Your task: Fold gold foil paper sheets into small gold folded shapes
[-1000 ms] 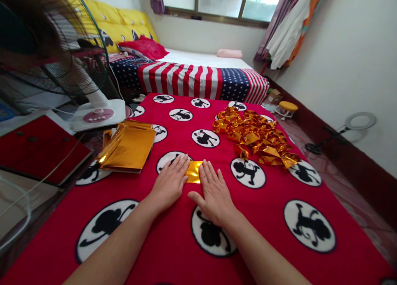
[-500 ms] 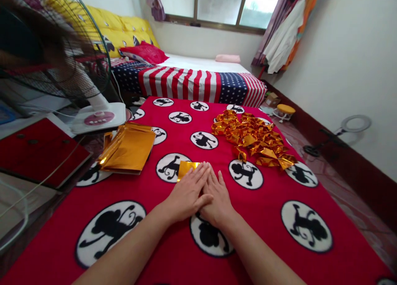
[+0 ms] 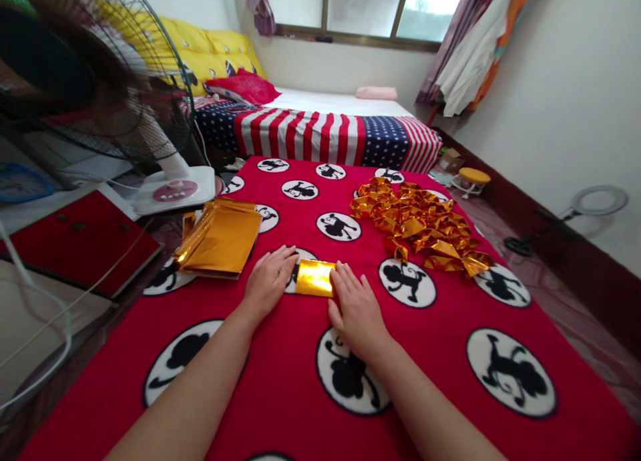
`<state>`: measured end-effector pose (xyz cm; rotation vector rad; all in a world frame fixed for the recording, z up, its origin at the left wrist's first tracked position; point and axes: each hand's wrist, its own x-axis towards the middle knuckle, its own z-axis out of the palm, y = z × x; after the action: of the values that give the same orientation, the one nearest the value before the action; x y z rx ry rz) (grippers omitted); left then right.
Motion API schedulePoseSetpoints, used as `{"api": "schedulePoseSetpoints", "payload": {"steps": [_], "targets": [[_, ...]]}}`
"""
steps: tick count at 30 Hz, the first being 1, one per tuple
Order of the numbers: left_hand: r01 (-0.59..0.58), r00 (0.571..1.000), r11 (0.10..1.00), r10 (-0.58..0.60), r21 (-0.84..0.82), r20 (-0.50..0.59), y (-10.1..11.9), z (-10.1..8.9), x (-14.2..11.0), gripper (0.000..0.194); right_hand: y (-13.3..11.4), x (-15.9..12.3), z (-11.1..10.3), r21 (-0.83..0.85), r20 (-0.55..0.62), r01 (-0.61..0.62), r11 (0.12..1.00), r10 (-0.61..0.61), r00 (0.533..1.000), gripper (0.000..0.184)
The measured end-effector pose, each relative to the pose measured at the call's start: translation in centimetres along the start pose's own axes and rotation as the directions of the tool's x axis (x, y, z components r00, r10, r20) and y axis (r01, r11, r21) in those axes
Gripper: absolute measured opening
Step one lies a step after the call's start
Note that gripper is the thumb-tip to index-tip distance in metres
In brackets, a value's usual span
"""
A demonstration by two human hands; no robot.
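Observation:
A small folded sheet of shiny gold foil paper (image 3: 315,278) lies flat on the red cloth (image 3: 280,387) printed with black monkeys in white circles. My right hand (image 3: 356,305) rests on the sheet's right edge, fingers stretched out. Just left of the sheet, my left hand (image 3: 270,277) lies palm down with its fingers extended toward the left edge, holding nothing. A stack of larger gold foil sheets (image 3: 223,239) sits farther to the left. On the right is a heap of folded gold foil pieces (image 3: 418,220).
An electric fan (image 3: 175,187) stands at the left beside a dark red panel (image 3: 83,237). Past the cloth's far edge is a bed with a striped and starred cover (image 3: 325,137). A yellow stool (image 3: 473,177) and a ring-topped stand (image 3: 598,200) are on the right floor.
My left hand slid right across the foil sheet to meet my right hand, then moved back left off it, uncovering the sheet. My right hand stayed at the right edge.

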<state>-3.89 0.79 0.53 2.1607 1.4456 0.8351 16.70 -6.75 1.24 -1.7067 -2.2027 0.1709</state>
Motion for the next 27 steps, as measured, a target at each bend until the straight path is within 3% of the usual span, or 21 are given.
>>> {"api": "schedulePoseSetpoints", "payload": {"steps": [4,7,9,11,13,15,17,19,24,27], "targets": [[0.068,0.987,0.945,-0.112,-0.319,-0.120,-0.6,0.0,0.0,0.045,0.6,0.5,0.0,0.043,-0.093,0.061,0.997,-0.057,0.994,0.042],[0.131,0.969,0.858,-0.217,-0.496,-0.120,-0.7,0.2,0.0,0.048,1.0,0.8,0.0,0.107,-0.180,0.076,0.991,-0.056,0.982,0.027],[0.142,0.965,0.827,-0.237,-0.544,-0.109,-0.6,0.2,0.0,0.049,1.1,1.2,-0.2,0.191,-0.243,0.065,0.979,-0.017,0.970,0.024],[0.144,0.965,0.807,-0.243,-0.572,-0.099,-0.4,0.0,0.0,0.051,0.9,1.7,-0.6,0.360,-0.294,0.017,0.933,0.097,0.951,0.027],[0.139,0.969,0.776,-0.235,-0.615,-0.079,0.0,-0.3,-0.1,0.054,0.4,2.4,-0.8,0.616,-0.285,-0.048,0.786,0.279,0.917,0.032],[0.128,0.978,0.744,-0.205,-0.656,-0.042,0.3,-0.7,-0.2,0.057,-0.3,3.2,-0.7,0.860,-0.175,-0.079,0.504,0.436,0.883,0.037],[0.118,0.987,0.742,-0.159,-0.660,-0.003,0.7,-1.0,-0.2,0.060,-0.8,3.9,-0.2,0.978,-0.028,-0.080,0.191,0.506,0.862,0.036],[0.108,0.994,0.772,-0.104,-0.626,0.043,1.0,-1.1,-0.3,0.058,-1.2,4.3,0.5,0.996,0.052,-0.080,0.030,0.533,0.844,0.035],[0.066,0.988,0.782,0.036,-0.620,0.151,2.3,-0.2,-0.6,0.042,-1.6,4.3,1.4,0.998,0.023,-0.049,0.038,0.509,0.861,0.033],[0.081,0.989,0.783,0.011,-0.617,0.144,2.9,0.5,-0.7,0.037,-1.7,4.1,1.1,0.998,0.024,-0.047,0.032,0.503,0.864,0.032]]}}
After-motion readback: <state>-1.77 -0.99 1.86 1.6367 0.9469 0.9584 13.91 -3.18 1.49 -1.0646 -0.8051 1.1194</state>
